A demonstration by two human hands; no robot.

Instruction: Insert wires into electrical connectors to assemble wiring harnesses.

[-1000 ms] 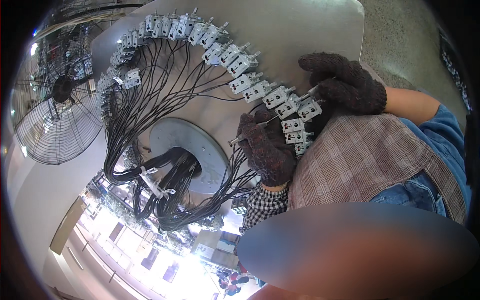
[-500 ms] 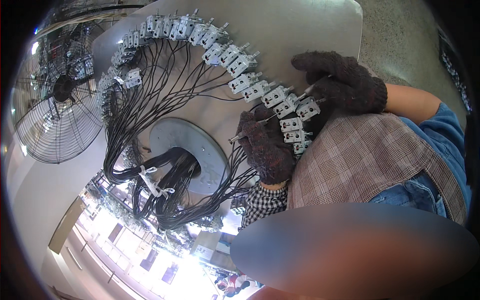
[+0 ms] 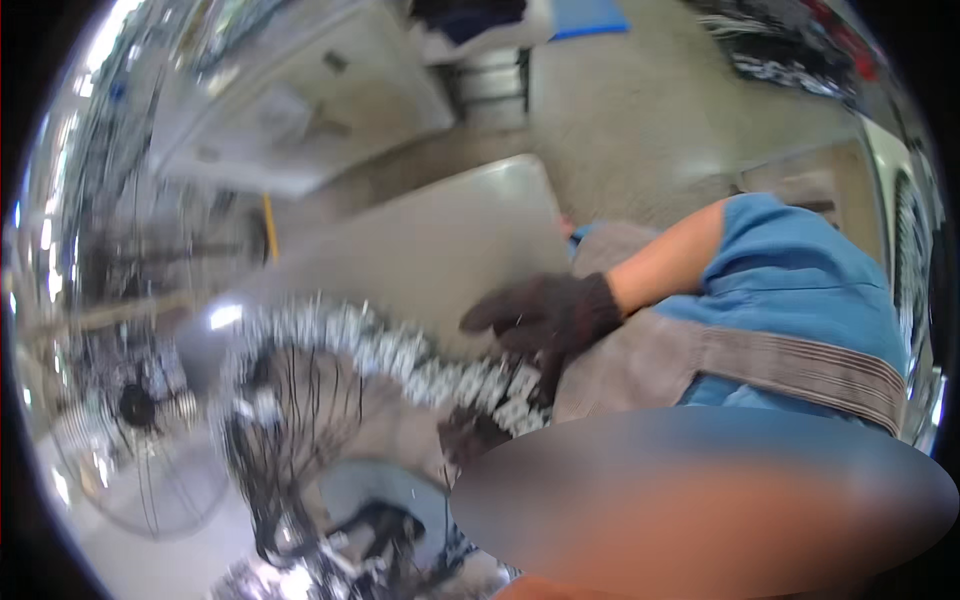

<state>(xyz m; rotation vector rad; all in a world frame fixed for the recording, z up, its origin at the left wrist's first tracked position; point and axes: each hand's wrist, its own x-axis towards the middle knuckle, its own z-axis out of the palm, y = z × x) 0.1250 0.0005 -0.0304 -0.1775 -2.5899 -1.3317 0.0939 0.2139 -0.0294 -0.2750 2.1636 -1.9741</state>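
The view is smeared by motion. My right hand [image 3: 555, 315], in a dark knitted glove, is over the near end of a curved row of small silver metal blocks [image 3: 400, 362]. Its fingers point left and down, too blurred to show a grip. My left hand [image 3: 470, 436], also dark-gloved, sits below the blocks, beside the last few; most of it is hidden by a blurred patch. Black cables [image 3: 300, 385] run from the blocks toward a grey round disc [image 3: 430, 505] with an opening in it.
The blocks lie on a grey metal table [image 3: 430, 245] with a rounded far corner. At the left stands a wire-caged fan [image 3: 138, 408]. A pale cabinet-like box [image 3: 330, 110] is beyond the table, with a blue flat item [image 3: 588, 16] at the top and dark heaped items [image 3: 780, 50] at the upper right.
My view has swung up, showing more floor and the pale box; table, blocks and hands now appear lower. The left hand has become mostly hidden, and the picture has blurred.
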